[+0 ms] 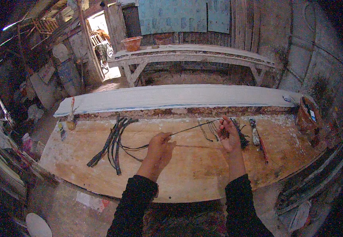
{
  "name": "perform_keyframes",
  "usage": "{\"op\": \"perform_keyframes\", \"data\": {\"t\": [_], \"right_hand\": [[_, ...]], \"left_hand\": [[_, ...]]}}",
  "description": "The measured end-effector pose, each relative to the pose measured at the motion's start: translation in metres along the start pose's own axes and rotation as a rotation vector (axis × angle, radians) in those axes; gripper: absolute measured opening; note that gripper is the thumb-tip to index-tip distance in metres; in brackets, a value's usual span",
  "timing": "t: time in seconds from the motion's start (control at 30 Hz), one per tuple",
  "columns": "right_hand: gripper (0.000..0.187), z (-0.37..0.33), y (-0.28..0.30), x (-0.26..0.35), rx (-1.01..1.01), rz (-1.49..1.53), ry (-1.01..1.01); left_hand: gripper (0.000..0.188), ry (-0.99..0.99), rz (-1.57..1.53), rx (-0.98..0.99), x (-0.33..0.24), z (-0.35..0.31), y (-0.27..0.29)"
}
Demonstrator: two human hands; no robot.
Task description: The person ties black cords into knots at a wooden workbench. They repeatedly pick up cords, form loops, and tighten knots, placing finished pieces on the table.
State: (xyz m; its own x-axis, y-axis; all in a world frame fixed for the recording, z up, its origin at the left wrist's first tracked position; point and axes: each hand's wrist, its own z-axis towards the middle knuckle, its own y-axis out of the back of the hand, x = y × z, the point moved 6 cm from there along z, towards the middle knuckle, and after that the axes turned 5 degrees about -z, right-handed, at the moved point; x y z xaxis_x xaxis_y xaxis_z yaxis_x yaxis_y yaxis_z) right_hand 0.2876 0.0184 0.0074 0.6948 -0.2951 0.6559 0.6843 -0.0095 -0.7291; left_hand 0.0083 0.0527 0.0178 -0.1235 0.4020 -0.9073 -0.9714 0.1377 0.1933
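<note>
A thin dark strip [193,128] is stretched between my two hands above the wooden board. My left hand [159,153] is closed on it, fingers bent over it. The strip's other end reaches the fingertips of my right hand [229,136], which is turned palm up with its fingers curled around that end. On the left side of the board lies a bundle of flat dark strips [116,144], one or two trailing toward my left hand. Several thin dark strands [206,132] and a dark tangled bunch [242,136] lie beside my right hand.
A long white slab [171,96] runs along the board's [203,177] far edge. Right of my hand are a white-handled tool [254,132] and a red stick [263,149]. A brown pot [304,122] stands far right, a brush [72,118] at left. Behind is a bench [203,54].
</note>
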Motion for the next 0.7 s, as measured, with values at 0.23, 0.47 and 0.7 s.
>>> {"op": "perform_keyframes", "data": {"t": [0.23,0.47,0.7], "right_hand": [[0.026,0.001,0.003,0.004,-0.194,-0.566,-0.003],[0.016,0.009,0.017,-0.010,-0.177,-1.308,0.188],[0.026,-0.006,-0.017,-0.013,-0.068,-1.366,-0.027]], "left_hand": [[0.032,-0.012,0.375,0.042,-0.008,0.005,0.008],[0.059,-0.259,0.453,-0.183,-0.011,0.010,0.041],[0.031,-0.444,0.552,-0.392,0.007,0.020,0.053]]}}
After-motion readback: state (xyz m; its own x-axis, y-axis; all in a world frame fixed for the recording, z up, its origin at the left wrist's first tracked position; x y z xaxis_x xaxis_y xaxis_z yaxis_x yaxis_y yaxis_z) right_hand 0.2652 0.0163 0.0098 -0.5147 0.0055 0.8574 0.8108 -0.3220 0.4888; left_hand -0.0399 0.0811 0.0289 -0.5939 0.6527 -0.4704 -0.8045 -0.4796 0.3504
